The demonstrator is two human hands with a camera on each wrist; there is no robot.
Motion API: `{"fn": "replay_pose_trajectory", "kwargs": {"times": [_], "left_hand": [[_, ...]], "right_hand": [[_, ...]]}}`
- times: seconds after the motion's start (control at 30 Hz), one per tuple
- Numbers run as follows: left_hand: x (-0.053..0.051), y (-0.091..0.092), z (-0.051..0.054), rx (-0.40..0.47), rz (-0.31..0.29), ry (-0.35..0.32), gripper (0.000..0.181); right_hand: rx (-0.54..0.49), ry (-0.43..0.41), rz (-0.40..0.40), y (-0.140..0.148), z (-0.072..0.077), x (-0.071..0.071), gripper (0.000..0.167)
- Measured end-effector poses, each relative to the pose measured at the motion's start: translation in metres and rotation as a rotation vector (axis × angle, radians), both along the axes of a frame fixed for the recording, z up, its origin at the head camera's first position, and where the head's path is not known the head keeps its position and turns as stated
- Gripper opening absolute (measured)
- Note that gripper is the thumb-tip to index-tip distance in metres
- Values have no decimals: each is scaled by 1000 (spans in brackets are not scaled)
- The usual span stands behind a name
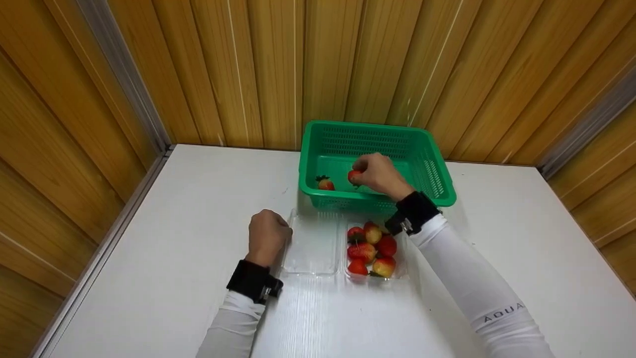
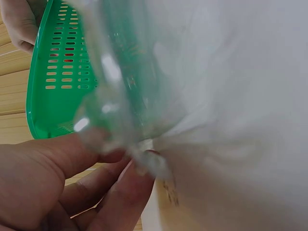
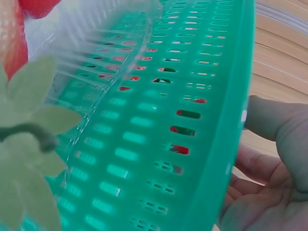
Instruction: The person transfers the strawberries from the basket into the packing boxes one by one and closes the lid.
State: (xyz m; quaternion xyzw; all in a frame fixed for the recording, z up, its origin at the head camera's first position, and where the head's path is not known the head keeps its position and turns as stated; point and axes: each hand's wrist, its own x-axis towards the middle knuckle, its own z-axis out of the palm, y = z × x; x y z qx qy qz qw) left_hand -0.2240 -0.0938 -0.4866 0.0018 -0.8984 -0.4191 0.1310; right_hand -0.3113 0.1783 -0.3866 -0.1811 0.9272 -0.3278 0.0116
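My left hand (image 1: 267, 237) pinches the left edge of a clear plastic clamshell box (image 1: 313, 248) lying opened on the table; its left half holds nothing. In the left wrist view, thumb and finger grip the clear rim. Several red and yellow strawberries (image 1: 362, 252) with green leaves fill the right half. Inside the green basket (image 1: 313, 144), my right hand (image 1: 381, 175) holds a red strawberry (image 1: 353, 175) between thumb and fingers, above the basket floor. Another strawberry (image 1: 326, 184) lies there, to its left. In the right wrist view the basket wall hides the fingertips.
The slotted basket stands behind the box on a white table (image 1: 198, 209), near the wood-panelled back wall (image 1: 273, 74). Its front rim lies under my right wrist. Panelled side walls bound the table left and right.
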Motion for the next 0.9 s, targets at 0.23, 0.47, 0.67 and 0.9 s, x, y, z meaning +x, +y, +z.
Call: {"fn": "replay_pose_trajectory", "kwargs": {"times": [0.23,0.47,0.67,0.9], "left_hand": [[0,-1,-1,-4,0,4,19],[-1,-1,-2,-17,-1,28,20],[-1,1,-1,-16,1,32,19],[-1,2,1,-12,1,27,20]], "right_hand": [[-7,17,0,3,2,10,35],[-16,31,-3,8,4,17,36],[-41,21,-27,13,8,24,36],[-62,15,-32,18,7,36,34]]}}
